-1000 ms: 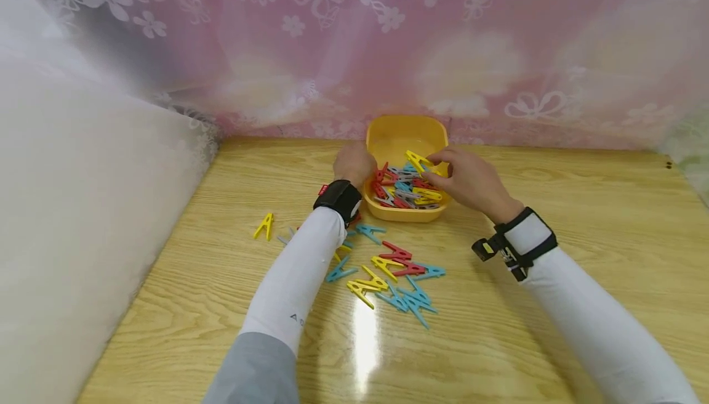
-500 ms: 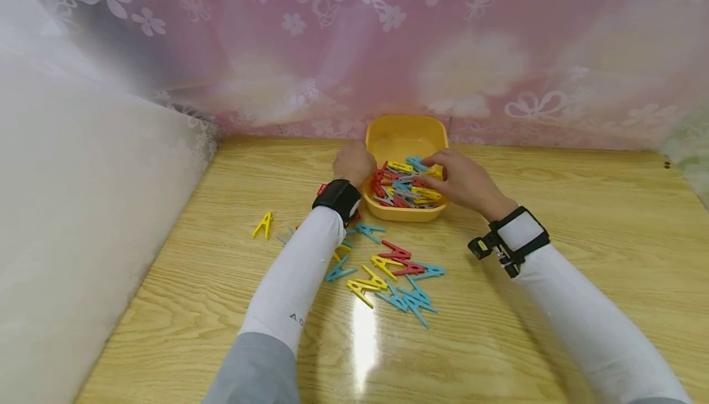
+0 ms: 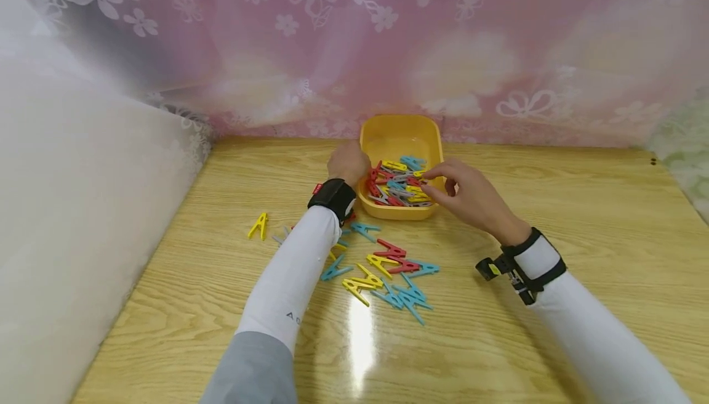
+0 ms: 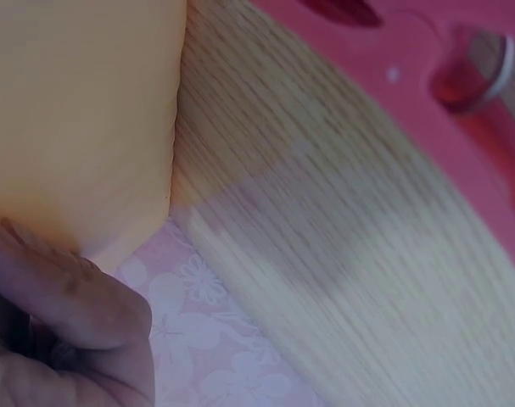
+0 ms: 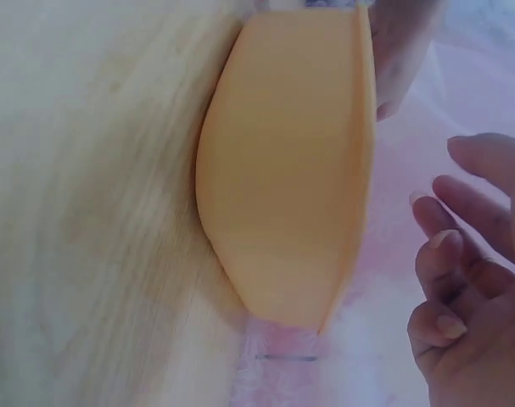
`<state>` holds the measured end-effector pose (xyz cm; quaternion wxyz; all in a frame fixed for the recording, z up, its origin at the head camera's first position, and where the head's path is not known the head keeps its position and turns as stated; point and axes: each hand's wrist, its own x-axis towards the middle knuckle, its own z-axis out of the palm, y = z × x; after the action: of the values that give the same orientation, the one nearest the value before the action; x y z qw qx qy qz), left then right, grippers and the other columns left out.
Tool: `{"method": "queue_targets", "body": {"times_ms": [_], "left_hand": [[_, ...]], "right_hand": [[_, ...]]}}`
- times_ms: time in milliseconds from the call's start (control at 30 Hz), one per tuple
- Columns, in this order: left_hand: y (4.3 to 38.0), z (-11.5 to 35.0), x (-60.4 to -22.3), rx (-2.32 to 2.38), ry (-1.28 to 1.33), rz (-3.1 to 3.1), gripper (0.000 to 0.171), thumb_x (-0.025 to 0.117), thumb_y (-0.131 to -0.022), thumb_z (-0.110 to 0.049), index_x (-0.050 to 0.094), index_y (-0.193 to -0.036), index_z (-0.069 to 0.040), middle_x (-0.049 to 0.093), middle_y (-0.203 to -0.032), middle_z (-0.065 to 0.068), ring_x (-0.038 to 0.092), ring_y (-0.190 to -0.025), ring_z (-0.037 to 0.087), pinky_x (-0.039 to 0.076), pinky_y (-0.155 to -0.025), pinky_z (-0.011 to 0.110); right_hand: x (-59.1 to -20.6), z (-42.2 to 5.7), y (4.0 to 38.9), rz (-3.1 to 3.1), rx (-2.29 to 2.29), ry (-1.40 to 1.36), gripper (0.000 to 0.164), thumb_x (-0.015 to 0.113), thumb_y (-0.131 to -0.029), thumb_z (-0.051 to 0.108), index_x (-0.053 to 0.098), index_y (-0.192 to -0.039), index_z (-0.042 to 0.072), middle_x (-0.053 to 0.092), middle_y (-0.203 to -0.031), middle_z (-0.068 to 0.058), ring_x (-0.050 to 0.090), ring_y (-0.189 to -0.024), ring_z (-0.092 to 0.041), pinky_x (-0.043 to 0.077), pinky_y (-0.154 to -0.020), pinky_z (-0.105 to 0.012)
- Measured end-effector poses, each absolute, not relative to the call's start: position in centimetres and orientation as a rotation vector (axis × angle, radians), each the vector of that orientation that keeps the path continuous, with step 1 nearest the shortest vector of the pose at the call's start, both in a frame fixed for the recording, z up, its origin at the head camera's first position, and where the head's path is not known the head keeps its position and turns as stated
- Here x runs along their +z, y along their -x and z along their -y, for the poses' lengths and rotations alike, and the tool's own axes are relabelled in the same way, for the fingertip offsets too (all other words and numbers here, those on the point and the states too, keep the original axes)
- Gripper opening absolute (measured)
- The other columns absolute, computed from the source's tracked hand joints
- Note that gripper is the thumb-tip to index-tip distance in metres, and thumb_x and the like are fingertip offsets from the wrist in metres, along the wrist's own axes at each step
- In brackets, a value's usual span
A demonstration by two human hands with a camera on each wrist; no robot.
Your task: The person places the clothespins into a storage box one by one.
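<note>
A yellow plastic tub [image 3: 400,128] stands against the back curtain, with red, yellow, blue and grey clothespins [image 3: 396,185] heaped in its front half. My left hand [image 3: 348,162] grips the tub's left side near the rim; in the left wrist view its curled fingers [image 4: 79,297] lie against the outer wall. Over the tub's right rim, my right hand [image 3: 471,197] has thumb and fingers apart. The right wrist view shows this right hand [image 5: 469,254] with loosely bent fingers and nothing between them, beside the tub wall [image 5: 282,161].
Loose clothespins lie on the wooden table in front of the tub, among them a yellow clothespin [image 3: 258,226] off to the left and several blue clothespins [image 3: 407,296] in a cluster. A pink flowered curtain [image 3: 332,53] hangs behind. A blurred red clothespin [image 4: 486,127] shows close to the left wrist camera.
My right hand let go of a yellow clothespin, which now lies among the others in the tub. The hand then drew back slightly toward the right rim. My left hand stayed at the tub.
</note>
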<state>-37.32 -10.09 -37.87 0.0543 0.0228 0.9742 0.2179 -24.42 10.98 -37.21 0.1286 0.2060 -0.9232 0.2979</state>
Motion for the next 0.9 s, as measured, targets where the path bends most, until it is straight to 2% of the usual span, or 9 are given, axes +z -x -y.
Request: {"method": "queue_targets", "body": {"times_ms": [133,333,633,900], "left_hand": [[37.4,10.0,-37.9,0.639,-0.074,-2.962,0.025,0.058,-0.090,-0.022,0.064,-0.109,-0.007,0.063,-0.101,0.008,0.061,-0.089,0.027,0.052,-0.077,0.041],[37.5,10.0,-38.0,0.648,-0.089,-2.967,0.024,0.056,-0.090,-0.020,0.064,-0.108,-0.006,0.064,-0.100,0.009,0.061,-0.089,0.028,0.052,-0.076,0.041],[37.5,10.0,-38.2,0.681,-0.085,-2.962,0.023,0.056,-0.090,-0.019,0.064,-0.106,-0.006,0.063,-0.101,0.009,0.060,-0.090,0.028,0.051,-0.077,0.042],[37.5,10.0,-38.2,0.682,-0.122,-2.972,0.020,0.053,-0.092,-0.018,0.064,-0.102,-0.005,0.063,-0.096,0.010,0.061,-0.085,0.028,0.052,-0.073,0.042]], "right_hand": [[-37.3,-11.2,22.6,2.637,0.916,-0.663,0.022,0.069,-0.089,0.021,0.068,-0.109,0.011,0.057,-0.087,0.000,0.042,-0.061,-0.012,0.033,-0.053,-0.027],[-37.6,-11.1,19.9,2.675,0.925,-0.782,0.022,0.073,-0.086,0.020,0.067,-0.106,0.014,0.058,-0.090,0.008,0.042,-0.062,-0.008,0.036,-0.054,-0.025],[-40.2,-9.7,17.9,2.982,0.843,-0.929,0.034,0.072,-0.085,0.029,0.067,-0.114,0.013,0.059,-0.106,0.002,0.042,-0.063,-0.003,0.038,-0.055,-0.023],[-41.1,-8.9,17.5,3.089,0.702,-0.924,0.034,0.071,-0.085,0.037,0.066,-0.113,0.017,0.057,-0.108,0.009,0.055,-0.087,-0.005,0.048,-0.076,-0.031]]}}
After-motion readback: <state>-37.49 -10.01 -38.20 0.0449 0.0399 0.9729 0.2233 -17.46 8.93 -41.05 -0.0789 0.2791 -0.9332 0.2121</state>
